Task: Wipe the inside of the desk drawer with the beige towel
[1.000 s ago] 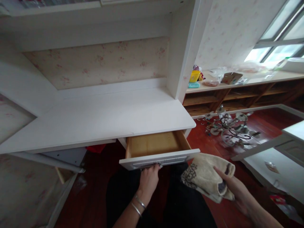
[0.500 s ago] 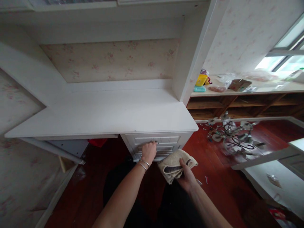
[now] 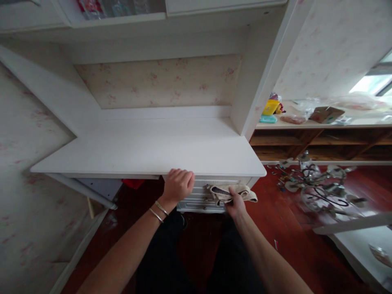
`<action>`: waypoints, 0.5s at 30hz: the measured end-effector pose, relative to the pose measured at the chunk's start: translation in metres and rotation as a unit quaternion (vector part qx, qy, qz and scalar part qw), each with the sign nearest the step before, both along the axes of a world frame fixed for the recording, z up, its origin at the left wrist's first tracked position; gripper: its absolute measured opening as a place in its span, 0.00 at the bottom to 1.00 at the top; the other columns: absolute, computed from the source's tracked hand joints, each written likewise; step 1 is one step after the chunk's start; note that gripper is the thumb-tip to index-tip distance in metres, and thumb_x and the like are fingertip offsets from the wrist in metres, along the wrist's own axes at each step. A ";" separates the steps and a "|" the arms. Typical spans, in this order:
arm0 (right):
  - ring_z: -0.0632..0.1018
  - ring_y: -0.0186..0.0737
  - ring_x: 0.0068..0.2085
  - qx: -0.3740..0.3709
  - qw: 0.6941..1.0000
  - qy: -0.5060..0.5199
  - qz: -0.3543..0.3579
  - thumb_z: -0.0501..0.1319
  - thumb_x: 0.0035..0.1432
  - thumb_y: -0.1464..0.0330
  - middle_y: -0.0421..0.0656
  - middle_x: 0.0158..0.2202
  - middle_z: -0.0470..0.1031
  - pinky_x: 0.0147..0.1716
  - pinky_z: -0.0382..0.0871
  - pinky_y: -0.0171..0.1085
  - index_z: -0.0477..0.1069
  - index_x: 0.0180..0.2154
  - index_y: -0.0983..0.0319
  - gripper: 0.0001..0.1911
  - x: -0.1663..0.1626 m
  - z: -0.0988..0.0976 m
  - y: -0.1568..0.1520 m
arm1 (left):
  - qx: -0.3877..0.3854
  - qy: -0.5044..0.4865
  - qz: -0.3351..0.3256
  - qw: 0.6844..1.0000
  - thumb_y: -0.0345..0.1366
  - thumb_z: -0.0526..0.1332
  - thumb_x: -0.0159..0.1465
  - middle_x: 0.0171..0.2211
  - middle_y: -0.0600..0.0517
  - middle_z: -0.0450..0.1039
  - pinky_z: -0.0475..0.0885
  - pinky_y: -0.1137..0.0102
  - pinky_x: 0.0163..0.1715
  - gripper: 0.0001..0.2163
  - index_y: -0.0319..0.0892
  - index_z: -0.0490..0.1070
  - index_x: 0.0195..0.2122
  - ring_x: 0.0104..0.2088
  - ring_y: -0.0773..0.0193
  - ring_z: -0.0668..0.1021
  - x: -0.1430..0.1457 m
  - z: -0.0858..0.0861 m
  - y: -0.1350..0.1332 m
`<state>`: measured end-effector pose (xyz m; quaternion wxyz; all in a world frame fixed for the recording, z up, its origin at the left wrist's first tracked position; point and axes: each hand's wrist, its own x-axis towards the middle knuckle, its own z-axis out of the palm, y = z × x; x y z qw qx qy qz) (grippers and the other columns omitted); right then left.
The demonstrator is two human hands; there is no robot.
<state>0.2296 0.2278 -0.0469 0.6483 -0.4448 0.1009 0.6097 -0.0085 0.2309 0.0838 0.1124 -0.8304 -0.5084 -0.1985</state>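
Note:
My left hand point(image 3: 177, 185), with two thin bracelets on its wrist, rests with curled fingers on the front edge of the white desk top point(image 3: 147, 149), just above the closed white drawers point(image 3: 199, 198). My right hand point(image 3: 235, 204) grips a beige cloth point(image 3: 231, 192) and presses it against the drawer front below the desk edge. Whether anything lies in my left hand is hidden.
A wooden shelf unit point(image 3: 321, 139) at the right carries a yellow container point(image 3: 271, 107), a cardboard box point(image 3: 326, 114) and plastic bags. A metal chandelier point(image 3: 318, 185) lies on the red wooden floor. A white panel point(image 3: 355, 224) leans at the lower right.
The open drawer was pushed shut a second ago. My left hand has since moved from its handle up to the desk edge, and my right hand brought the cloth onto the drawer front.

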 end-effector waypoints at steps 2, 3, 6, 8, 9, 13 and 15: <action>0.81 0.38 0.34 -0.004 1.000 -0.002 -0.004 0.58 0.61 0.76 0.39 0.34 0.80 0.41 0.79 0.41 0.72 0.42 0.62 0.08 -0.005 -0.005 0.005 | 0.065 -0.002 0.029 0.997 0.39 0.49 0.70 0.32 0.47 0.74 0.64 0.61 0.45 0.15 0.43 0.72 0.33 0.40 0.58 0.75 -0.032 0.019 0.018; 0.81 0.37 0.34 -0.008 1.000 -0.004 -0.007 0.57 0.62 0.75 0.39 0.33 0.80 0.41 0.79 0.41 0.72 0.42 0.61 0.09 -0.007 -0.007 0.007 | 0.074 -0.002 0.059 0.996 0.39 0.49 0.70 0.35 0.46 0.74 0.64 0.61 0.45 0.14 0.43 0.73 0.35 0.41 0.57 0.74 -0.048 0.025 0.029; 0.80 0.37 0.33 -0.016 1.000 -0.013 -0.018 0.57 0.61 0.76 0.37 0.32 0.79 0.41 0.79 0.44 0.71 0.42 0.59 0.09 -0.013 -0.014 0.012 | 0.025 -0.039 0.203 0.978 0.40 0.49 0.70 0.47 0.45 0.73 0.65 0.62 0.43 0.14 0.44 0.73 0.46 0.46 0.54 0.73 -0.092 0.023 0.061; 0.80 0.38 0.33 -0.018 0.999 -0.023 -0.028 0.58 0.59 0.76 0.36 0.32 0.79 0.40 0.79 0.45 0.70 0.42 0.59 0.10 -0.016 -0.017 0.015 | -0.052 -0.097 0.345 0.932 0.37 0.48 0.69 0.47 0.44 0.73 0.66 0.63 0.41 0.15 0.44 0.74 0.46 0.45 0.53 0.74 -0.113 0.010 0.075; 0.80 0.38 0.33 -0.021 0.999 -0.029 -0.034 0.59 0.58 0.76 0.36 0.32 0.79 0.40 0.79 0.46 0.70 0.43 0.58 0.11 -0.017 -0.019 0.017 | -0.066 -0.105 0.374 0.919 0.36 0.48 0.68 0.46 0.42 0.74 0.67 0.62 0.40 0.16 0.43 0.74 0.45 0.45 0.52 0.74 -0.119 0.002 0.078; 0.79 0.35 0.29 -0.046 0.995 -0.054 -0.070 0.60 0.55 0.79 0.33 0.30 0.78 0.38 0.79 0.44 0.68 0.43 0.58 0.15 -0.018 -0.025 0.026 | -0.024 -0.087 0.371 0.924 0.36 0.48 0.68 0.50 0.44 0.72 0.65 0.59 0.45 0.17 0.46 0.74 0.49 0.50 0.50 0.71 -0.129 -0.024 0.079; 0.78 0.34 0.27 -0.058 0.994 -0.060 -0.077 0.60 0.54 0.81 0.33 0.30 0.78 0.38 0.79 0.44 0.68 0.43 0.58 0.17 -0.015 -0.026 0.029 | -0.009 -0.076 0.367 0.927 0.37 0.49 0.68 0.51 0.45 0.72 0.64 0.58 0.46 0.16 0.48 0.74 0.50 0.50 0.50 0.71 -0.129 -0.029 0.077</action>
